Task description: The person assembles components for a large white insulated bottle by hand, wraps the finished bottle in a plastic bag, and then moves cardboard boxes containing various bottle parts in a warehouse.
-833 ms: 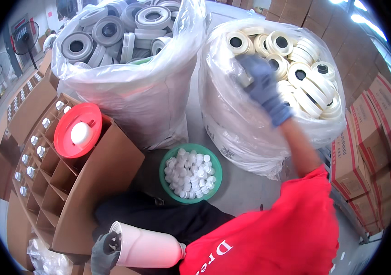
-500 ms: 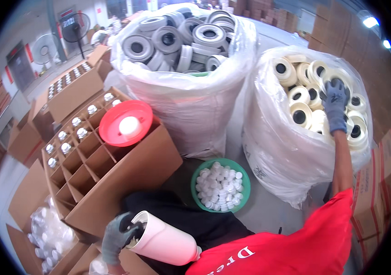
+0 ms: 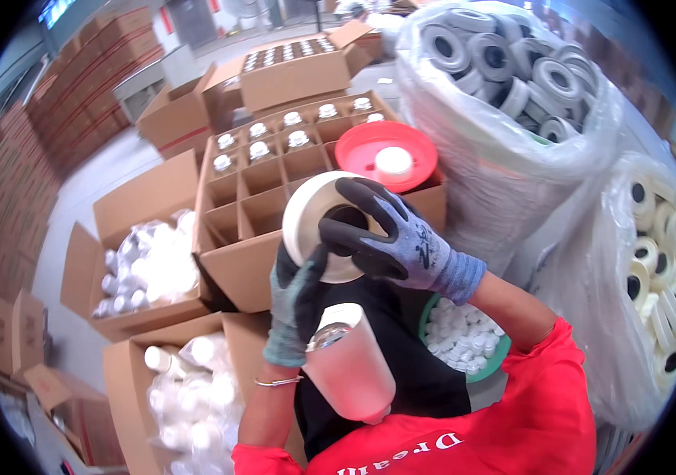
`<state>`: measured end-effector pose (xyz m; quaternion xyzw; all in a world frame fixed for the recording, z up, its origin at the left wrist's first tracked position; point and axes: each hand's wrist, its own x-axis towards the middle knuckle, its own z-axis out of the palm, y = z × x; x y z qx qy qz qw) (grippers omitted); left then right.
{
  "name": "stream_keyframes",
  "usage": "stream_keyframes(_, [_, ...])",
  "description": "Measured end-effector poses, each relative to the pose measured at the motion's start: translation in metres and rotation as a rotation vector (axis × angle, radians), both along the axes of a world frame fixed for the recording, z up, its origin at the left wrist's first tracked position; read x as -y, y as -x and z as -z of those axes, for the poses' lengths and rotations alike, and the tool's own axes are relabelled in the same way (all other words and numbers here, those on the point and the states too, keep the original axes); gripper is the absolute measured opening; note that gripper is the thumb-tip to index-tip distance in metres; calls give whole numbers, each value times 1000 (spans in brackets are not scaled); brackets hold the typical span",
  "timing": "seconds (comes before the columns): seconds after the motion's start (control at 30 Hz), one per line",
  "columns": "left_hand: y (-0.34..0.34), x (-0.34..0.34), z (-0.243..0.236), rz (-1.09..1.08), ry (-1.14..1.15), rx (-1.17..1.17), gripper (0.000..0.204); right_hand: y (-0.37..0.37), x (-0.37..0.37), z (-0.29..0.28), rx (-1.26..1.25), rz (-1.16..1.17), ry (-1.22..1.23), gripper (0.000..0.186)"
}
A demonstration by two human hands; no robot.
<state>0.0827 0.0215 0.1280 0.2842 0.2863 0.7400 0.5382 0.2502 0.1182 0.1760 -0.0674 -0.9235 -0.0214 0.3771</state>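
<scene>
My left hand [image 3: 294, 297], in a grey-green and black glove, grips a cream plastic ring [image 3: 302, 210] from below left. My right hand [image 3: 385, 237], in a blue and black glove, is closed on the same ring, fingers over its dark centre [image 3: 342, 214]. Below them, a pale cylindrical container [image 3: 350, 368] with metal at its upper opening rests against my black-trousered lap. Just beyond the ring stands a divided carton [image 3: 255, 182] with capped bottles, a red dish [image 3: 358, 146] with a white round piece on its right corner. A green basin [image 3: 496, 364] of white caps sits to the right.
Plastic sacks of grey rings [image 3: 492, 55] and cream rings [image 3: 647, 261] stand at the right. Open cartons of white bottles lie at left [image 3: 140, 277] and lower left [image 3: 187, 396]. More cartons [image 3: 282, 91] and stacked boxes [image 3: 77, 95] fill the back and left.
My right hand has come out of the cream-ring sack to the centre with a ring. My left hand has left the container's opening and now grips that ring. The view has swung left.
</scene>
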Motion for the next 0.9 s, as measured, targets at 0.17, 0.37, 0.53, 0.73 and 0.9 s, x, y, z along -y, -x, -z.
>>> stream_keyframes(0.17, [5,9,25,-561,-9,-592,49,38,2,31,28,-28,1002,43])
stream_keyframes(0.37, [37,14,21,-483,-36,-482,44,48,12,36,-159,161,301,51])
stream_keyframes(0.53, [23,32,20,-449,-49,-671,51,67,-1,54,-200,-19,168,61])
stream_keyframes(0.73, [34,36,42,-435,11,-826,50,83,-2,39,-360,-162,554,43])
stream_keyframes(0.9, [37,26,14,-61,-19,124,77,96,7,41,115,-63,101,70])
